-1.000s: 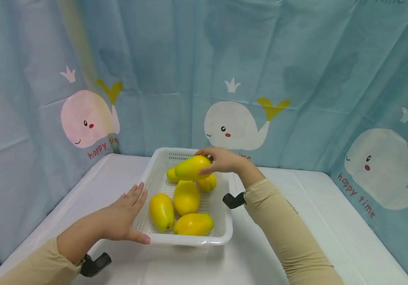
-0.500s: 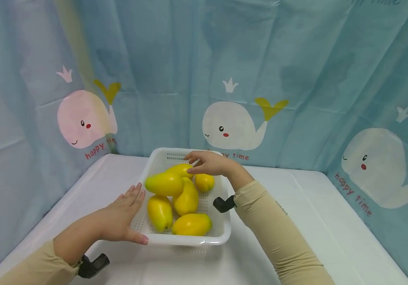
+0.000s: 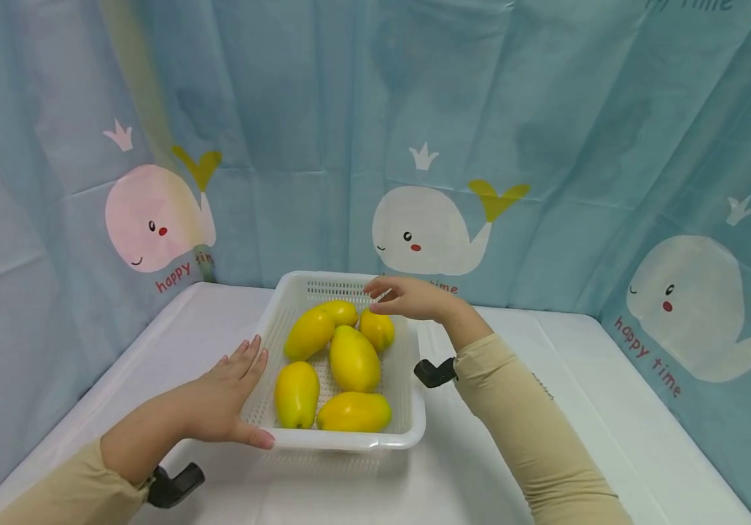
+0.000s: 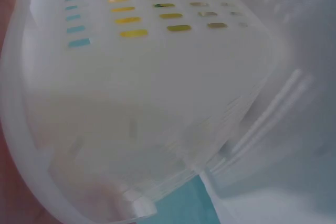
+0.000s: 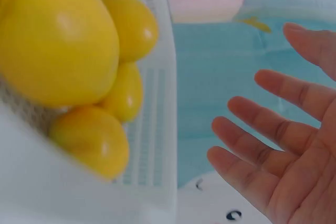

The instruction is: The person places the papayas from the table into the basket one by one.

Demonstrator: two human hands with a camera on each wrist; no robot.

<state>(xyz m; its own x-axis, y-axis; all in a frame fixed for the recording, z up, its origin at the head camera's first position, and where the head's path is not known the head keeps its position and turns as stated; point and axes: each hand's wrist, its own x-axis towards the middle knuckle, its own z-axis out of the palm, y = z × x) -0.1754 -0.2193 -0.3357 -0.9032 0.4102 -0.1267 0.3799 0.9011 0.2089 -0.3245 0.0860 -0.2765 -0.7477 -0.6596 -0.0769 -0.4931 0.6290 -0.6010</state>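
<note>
A white perforated plastic basket (image 3: 402,437) holds several yellow, mango-shaped fruits. One fruit (image 3: 354,359) lies in the middle, another (image 3: 310,333) leans at the back left, and a third (image 3: 353,412) lies along the front. My left hand (image 3: 218,401) rests on the basket's front left corner, fingers straight along the left rim and thumb on the front rim. Over the back right rim hovers my right hand (image 3: 411,297), relaxed and holding nothing, above the back right fruit (image 3: 377,332). In the right wrist view its fingers (image 5: 268,140) are spread, apart from the fruits.
The basket stands on a white table (image 3: 520,452). Behind and at both sides hangs a blue curtain (image 3: 297,146) printed with whales. The left wrist view shows the basket's slotted wall (image 4: 157,77) close up, with yellow behind the slots.
My right hand has let go of a yellow fruit over the basket and drawn back to the right. That fruit has settled among the others, and the middle one shifted rightward. The left hand stays put.
</note>
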